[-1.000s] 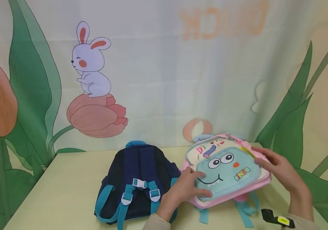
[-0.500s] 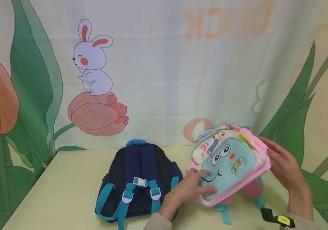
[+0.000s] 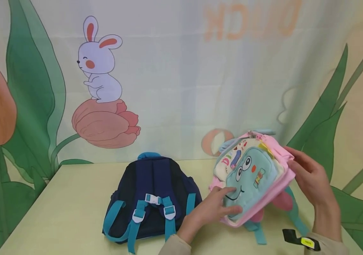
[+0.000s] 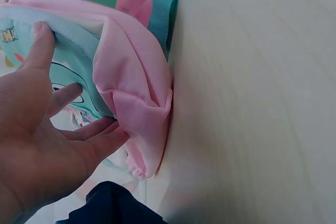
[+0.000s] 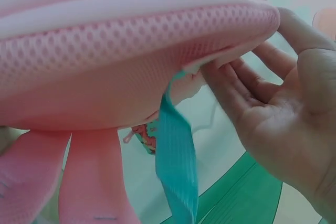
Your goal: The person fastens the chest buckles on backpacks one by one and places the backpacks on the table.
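Yellow table (image 3: pixel 70 198) spreads beneath pink backpack (image 3: pixel 248 180), before printed fabric (image 3: pixel 168 88).

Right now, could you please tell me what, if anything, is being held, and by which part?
The pink-and-teal cartoon-face backpack: the right hand grips its pink side, while the left hand touches its teal front pocket.

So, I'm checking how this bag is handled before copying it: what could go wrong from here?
The pink-and-blue backpack is tilted; the right hand grips its edge, but the left hand has its fingers spread on the front, so that side might slip. The loose turquoise strap could fold underneath if the bag is laid back. The navy backpack is close beside the left hand, so a sideways move might knock it.
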The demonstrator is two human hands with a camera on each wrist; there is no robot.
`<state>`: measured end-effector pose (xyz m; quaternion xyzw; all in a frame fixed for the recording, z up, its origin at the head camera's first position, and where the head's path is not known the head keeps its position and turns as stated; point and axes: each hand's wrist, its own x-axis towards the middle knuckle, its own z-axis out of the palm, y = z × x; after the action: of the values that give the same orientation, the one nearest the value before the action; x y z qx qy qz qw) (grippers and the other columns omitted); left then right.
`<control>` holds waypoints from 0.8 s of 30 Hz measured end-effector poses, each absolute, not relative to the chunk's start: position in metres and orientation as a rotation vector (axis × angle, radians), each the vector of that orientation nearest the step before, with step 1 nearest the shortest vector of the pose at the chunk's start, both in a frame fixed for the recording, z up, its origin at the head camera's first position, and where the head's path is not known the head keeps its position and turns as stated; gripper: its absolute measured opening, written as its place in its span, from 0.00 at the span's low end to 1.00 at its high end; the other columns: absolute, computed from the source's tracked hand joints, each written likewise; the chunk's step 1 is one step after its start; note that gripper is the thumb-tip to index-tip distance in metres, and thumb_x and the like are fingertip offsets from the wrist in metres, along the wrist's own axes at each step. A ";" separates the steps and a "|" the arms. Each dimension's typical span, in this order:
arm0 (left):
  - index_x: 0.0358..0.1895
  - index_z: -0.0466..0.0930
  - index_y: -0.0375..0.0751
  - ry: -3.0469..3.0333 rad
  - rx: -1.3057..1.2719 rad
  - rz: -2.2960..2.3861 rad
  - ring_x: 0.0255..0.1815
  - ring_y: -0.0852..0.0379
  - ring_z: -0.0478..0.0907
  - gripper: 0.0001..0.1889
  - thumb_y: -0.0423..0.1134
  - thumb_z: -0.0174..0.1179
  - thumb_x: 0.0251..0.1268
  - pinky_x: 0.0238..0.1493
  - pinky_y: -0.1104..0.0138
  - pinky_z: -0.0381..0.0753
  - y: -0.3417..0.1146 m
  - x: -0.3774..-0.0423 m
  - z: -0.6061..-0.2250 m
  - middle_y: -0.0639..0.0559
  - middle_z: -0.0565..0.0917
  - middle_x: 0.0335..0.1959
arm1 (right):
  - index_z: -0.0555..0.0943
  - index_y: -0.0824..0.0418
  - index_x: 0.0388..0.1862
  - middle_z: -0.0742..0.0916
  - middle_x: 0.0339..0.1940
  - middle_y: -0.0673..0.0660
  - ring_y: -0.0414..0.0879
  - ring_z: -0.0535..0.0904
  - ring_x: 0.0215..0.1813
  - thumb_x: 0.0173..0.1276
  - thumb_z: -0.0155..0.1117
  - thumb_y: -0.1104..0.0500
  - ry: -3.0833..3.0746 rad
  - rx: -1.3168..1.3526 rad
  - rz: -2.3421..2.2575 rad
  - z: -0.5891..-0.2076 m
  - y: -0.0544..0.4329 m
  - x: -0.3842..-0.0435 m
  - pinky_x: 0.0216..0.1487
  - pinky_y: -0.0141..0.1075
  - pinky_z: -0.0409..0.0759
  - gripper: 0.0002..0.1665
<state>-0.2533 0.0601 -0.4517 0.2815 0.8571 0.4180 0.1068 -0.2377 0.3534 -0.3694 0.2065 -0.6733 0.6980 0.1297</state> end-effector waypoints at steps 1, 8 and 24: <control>0.72 0.69 0.53 2.523 0.837 1.241 0.51 0.60 0.69 0.37 0.60 0.66 0.60 0.53 0.71 0.73 0.060 -0.254 -0.452 0.52 0.74 0.55 | 0.68 0.70 0.70 0.81 0.61 0.50 0.38 0.77 0.59 0.76 0.46 0.73 -1.955 0.601 2.027 -0.368 0.352 -0.238 0.58 0.24 0.77 0.25; 0.72 0.69 0.54 2.477 0.860 1.305 0.51 0.59 0.69 0.36 0.57 0.67 0.61 0.53 0.71 0.73 0.061 -0.257 -0.457 0.52 0.75 0.55 | 0.69 0.71 0.70 0.82 0.59 0.49 0.37 0.78 0.57 0.76 0.47 0.73 -1.991 0.644 1.965 -0.360 0.340 -0.237 0.57 0.24 0.77 0.24; 0.73 0.66 0.55 2.279 0.944 1.529 0.47 0.58 0.70 0.34 0.52 0.65 0.65 0.45 0.74 0.73 0.071 -0.258 -0.467 0.54 0.74 0.52 | 0.68 0.49 0.75 0.69 0.70 0.45 0.35 0.71 0.57 0.66 0.68 0.64 -2.393 0.444 1.254 -0.338 0.306 -0.222 0.44 0.22 0.80 0.39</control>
<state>-0.2585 0.0712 -0.4675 0.3228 0.7798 0.5230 0.1193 -0.2218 0.3059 -0.3377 0.1589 -0.8563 0.4488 0.2003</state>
